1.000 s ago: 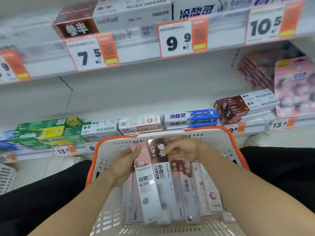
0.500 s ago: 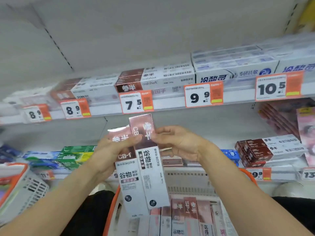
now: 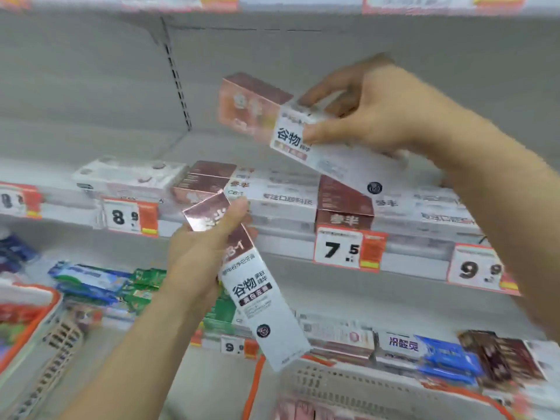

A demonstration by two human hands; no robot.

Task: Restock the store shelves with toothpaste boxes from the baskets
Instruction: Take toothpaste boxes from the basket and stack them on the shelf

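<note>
The restocking looks to be in its middle stretch: the shelf [image 3: 281, 253] running across the centre of the frame already carries a row of white-and-brown toothpaste boxes behind the 7.5 price tag [image 3: 348, 248], yet the basket [image 3: 378, 386] at the lower right still shows pink box ends inside, so more trips seem to remain. Each hand has one box now. The right hand [image 3: 372, 113], in the upper right of the frame, pinches its box [image 3: 306, 137] between thumb and curled fingers, tilted with the copper end toward the back wall, held above the stocked row and not yet resting on it. The left hand [image 3: 197, 262], lower centre, wraps around the second box [image 3: 254, 289], which stands nearly upright and leans a little, clear of the shelf. Both boxes are long and slim, glossy copper-pink at one end, white with dark print along the rest, edges crisp and undented. Another orange-rimmed basket [image 3: 30, 313] sits at the far left.
</note>
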